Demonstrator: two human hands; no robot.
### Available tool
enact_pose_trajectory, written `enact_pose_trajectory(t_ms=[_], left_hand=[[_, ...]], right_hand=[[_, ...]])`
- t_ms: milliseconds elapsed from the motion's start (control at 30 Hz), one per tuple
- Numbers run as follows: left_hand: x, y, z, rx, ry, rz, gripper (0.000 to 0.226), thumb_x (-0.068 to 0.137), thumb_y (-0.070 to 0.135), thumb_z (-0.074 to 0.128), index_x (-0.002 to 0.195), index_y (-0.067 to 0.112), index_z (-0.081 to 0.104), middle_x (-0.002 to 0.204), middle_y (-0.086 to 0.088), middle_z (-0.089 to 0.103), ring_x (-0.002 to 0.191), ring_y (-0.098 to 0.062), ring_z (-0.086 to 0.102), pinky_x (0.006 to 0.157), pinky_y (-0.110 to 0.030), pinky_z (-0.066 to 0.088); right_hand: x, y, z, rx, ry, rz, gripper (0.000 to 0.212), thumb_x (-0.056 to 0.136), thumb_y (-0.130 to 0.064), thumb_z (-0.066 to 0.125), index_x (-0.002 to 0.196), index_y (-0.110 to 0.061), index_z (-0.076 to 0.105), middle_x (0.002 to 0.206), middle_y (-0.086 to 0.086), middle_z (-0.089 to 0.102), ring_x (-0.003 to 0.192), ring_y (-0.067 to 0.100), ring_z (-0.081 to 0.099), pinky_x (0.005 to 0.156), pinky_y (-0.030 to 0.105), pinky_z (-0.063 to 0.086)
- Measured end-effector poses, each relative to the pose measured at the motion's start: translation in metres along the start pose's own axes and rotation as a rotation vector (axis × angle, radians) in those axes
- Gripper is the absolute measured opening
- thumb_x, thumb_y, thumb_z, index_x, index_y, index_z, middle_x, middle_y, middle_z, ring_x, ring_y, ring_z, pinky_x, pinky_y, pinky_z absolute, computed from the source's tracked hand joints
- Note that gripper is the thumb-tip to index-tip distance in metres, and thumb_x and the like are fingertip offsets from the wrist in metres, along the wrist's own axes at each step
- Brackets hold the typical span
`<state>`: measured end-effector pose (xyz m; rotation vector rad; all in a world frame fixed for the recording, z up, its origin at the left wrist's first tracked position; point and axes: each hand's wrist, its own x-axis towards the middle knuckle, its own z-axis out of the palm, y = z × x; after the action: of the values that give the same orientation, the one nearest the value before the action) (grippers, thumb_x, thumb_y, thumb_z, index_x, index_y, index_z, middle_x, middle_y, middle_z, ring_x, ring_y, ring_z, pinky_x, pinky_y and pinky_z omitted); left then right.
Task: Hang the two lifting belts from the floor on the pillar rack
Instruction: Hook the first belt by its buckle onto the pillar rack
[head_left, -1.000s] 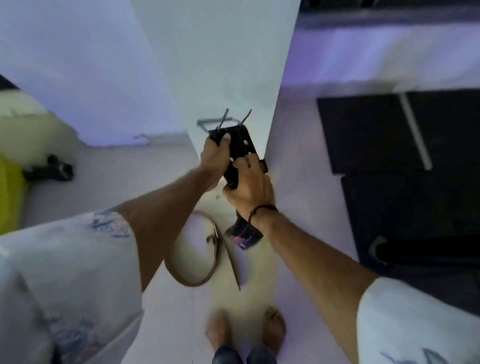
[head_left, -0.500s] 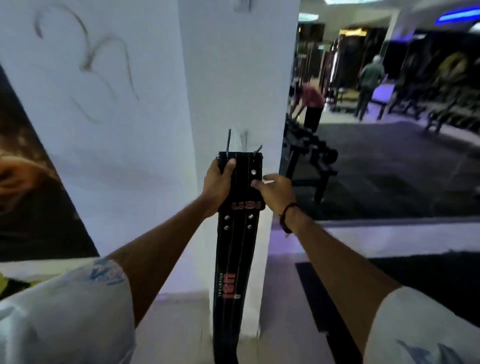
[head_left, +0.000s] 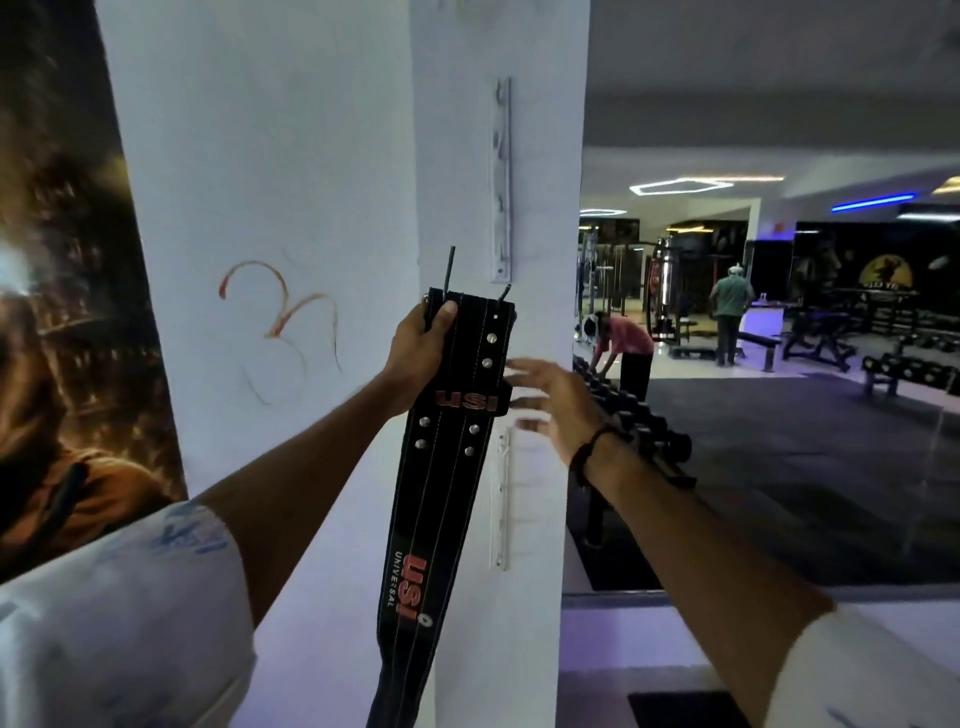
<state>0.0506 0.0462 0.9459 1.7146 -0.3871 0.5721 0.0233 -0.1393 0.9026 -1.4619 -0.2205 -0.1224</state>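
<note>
A black lifting belt (head_left: 441, 499) with red USI lettering hangs straight down in front of the white pillar (head_left: 457, 156). My left hand (head_left: 420, 358) grips its buckle end, with two prongs sticking up above my thumb. My right hand (head_left: 545, 400) is off the belt, just to its right, fingers spread and blurred. A white metal rack strip (head_left: 502, 176) with hooks is fixed on the pillar above the buckle. A second white rack strip (head_left: 500, 499) sits lower, right of the belt. The brown belt from the floor is out of view.
A dumbbell rack (head_left: 644, 431) stands right of the pillar on dark gym flooring. A person in a pink shirt (head_left: 626, 348) bends over it. Another person (head_left: 730, 312) stands farther back among benches and machines. A dark poster (head_left: 57, 312) covers the wall at left.
My view has tilted up from the floor to the pillar. The black belt has unrolled and risen to just under the upper rack. My right hand has let go of it.
</note>
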Motion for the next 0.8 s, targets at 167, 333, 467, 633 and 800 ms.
enact_pose_trajectory(t_ms=[167,333,467,633,800], left_hand=[[0.005,0.027,0.006,-0.025,-0.007,0.025,0.034,0.106,0.038,0.043,0.123,0.015,0.061,0.098,0.008,0.069,0.083,-0.002,0.065,0.074,-0.019,0.051],[0.006,0.043,0.013,-0.005,-0.054,0.053,0.035,0.107,0.035,0.041,0.127,0.013,0.059,0.103,0.008,0.069,0.088,0.003,0.065,0.067,-0.007,0.051],[0.017,0.057,0.007,-0.033,-0.005,0.106,0.033,0.107,0.033,0.042,0.127,0.013,0.059,0.107,0.003,0.070,0.092,-0.002,0.068,0.073,-0.012,0.054],[0.035,0.065,0.009,-0.110,0.027,0.119,0.035,0.106,0.037,0.045,0.124,0.013,0.062,0.112,-0.003,0.072,0.098,-0.012,0.070,0.082,-0.022,0.056],[0.044,0.070,0.015,-0.147,0.036,0.108,0.029,0.106,0.033,0.047,0.117,0.012,0.063,0.095,0.004,0.071,0.077,0.000,0.069,0.067,-0.014,0.054]], right_hand=[[-0.018,0.035,0.021,-0.255,0.026,-0.220,0.007,0.083,-0.024,0.074,0.090,-0.024,0.071,0.079,-0.004,0.072,0.067,0.008,0.065,0.063,0.025,0.050],[0.007,-0.027,0.043,-0.060,0.266,-0.388,0.037,0.084,-0.056,0.067,0.065,-0.024,0.063,0.062,-0.012,0.063,0.056,0.000,0.058,0.057,0.020,0.045],[0.023,-0.042,0.046,-0.118,0.247,-0.450,0.054,0.086,-0.066,0.053,0.078,-0.015,0.067,0.079,0.008,0.073,0.079,0.025,0.070,0.073,0.039,0.055],[0.043,-0.061,0.040,-0.153,0.207,-0.464,0.041,0.091,-0.053,0.058,0.093,-0.015,0.071,0.091,0.009,0.075,0.087,0.025,0.070,0.077,0.037,0.055],[0.005,0.024,0.021,-0.361,0.111,-0.399,0.060,0.083,-0.072,0.046,0.080,-0.013,0.058,0.067,-0.001,0.055,0.057,0.007,0.045,0.055,0.028,0.036]])
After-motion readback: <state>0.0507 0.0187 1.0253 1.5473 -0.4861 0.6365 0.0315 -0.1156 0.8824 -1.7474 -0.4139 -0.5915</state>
